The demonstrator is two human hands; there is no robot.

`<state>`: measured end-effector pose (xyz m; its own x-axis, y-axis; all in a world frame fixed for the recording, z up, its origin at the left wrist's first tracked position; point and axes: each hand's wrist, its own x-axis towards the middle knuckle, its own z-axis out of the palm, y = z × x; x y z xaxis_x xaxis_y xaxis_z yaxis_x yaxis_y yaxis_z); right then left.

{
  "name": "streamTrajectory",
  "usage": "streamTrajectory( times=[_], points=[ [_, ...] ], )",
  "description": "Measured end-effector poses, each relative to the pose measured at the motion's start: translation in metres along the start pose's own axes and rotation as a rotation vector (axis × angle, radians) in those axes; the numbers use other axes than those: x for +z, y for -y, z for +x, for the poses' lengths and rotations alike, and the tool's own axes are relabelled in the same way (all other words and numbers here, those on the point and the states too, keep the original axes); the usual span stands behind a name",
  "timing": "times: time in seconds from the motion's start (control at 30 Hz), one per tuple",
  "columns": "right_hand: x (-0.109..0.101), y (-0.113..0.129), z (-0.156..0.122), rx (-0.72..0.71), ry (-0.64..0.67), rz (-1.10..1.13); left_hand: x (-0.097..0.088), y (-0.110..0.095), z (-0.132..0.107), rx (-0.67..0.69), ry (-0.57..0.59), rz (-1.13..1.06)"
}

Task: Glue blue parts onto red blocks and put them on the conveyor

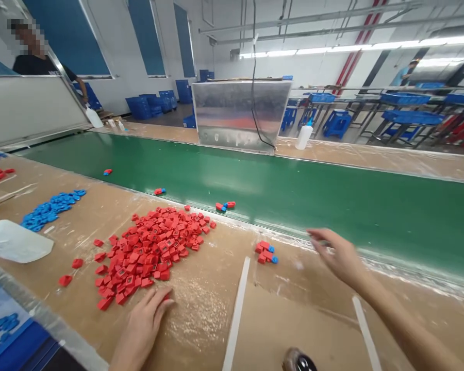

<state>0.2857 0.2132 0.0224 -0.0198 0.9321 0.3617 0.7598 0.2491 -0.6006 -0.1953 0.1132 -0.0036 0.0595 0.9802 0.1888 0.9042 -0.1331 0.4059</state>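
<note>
My left hand lies flat on the brown table, fingers stretched out, its fingertips touching the near edge of a large heap of small red plastic pieces. My right hand hovers open above the table near the belt's edge, fingers spread and a little blurred, holding nothing. A small cluster of joined red and blue pieces sits to the left of my right hand.
A green conveyor belt runs across behind the table and carries a few red and blue pieces. Blue pieces lie at the left beside a white bag. A metal box and white bottle stand beyond the belt. A person stands at far left.
</note>
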Motion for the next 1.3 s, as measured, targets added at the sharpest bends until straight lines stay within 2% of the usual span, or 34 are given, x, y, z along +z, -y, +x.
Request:
streamTrajectory(
  times=[0.13,0.2,0.27,0.33,0.43,0.53,0.7,0.8,0.9,1.0,1.17,1.3],
  points=[
    [0.094,0.022,0.112,-0.071,0.223,0.056,0.003,-0.001,-0.017,-0.012,-0.024,-0.016],
    [0.137,0.038,0.149,-0.063,0.266,0.054,0.002,-0.004,-0.022,-0.007,-0.052,-0.038],
    [0.16,0.049,0.165,-0.038,0.286,0.034,-0.001,-0.007,-0.024,-0.013,-0.081,-0.067],
    [0.162,0.053,0.164,-0.006,0.297,0.008,-0.004,-0.009,-0.024,-0.05,-0.104,-0.1],
    [0.13,0.049,0.143,0.03,0.303,-0.028,-0.007,-0.012,-0.025,-0.168,-0.099,-0.172],
    [0.069,0.041,0.103,0.055,0.289,-0.09,-0.005,-0.021,-0.027,-0.279,-0.051,-0.318],
    [-0.047,0.025,-0.004,0.148,0.316,-0.351,0.005,-0.062,-0.034,-0.285,0.02,-0.683],
    [-0.09,0.016,-0.08,0.219,0.379,-0.523,0.013,-0.095,-0.042,-0.253,0.129,-0.822],
    [-0.1,0.013,-0.145,0.262,0.43,-0.613,0.023,-0.127,-0.05,-0.208,0.26,-0.945],
    [-0.088,0.015,-0.183,0.239,0.424,-0.622,0.034,-0.155,-0.057,-0.169,0.356,-1.046],
    [-0.071,0.014,-0.201,0.119,0.276,-0.496,0.048,-0.189,-0.071,-0.103,0.503,-1.135],
    [-0.072,0.006,-0.208,0.178,0.112,-0.452,0.058,-0.206,-0.083,-0.079,0.606,-1.217]
  ],
)
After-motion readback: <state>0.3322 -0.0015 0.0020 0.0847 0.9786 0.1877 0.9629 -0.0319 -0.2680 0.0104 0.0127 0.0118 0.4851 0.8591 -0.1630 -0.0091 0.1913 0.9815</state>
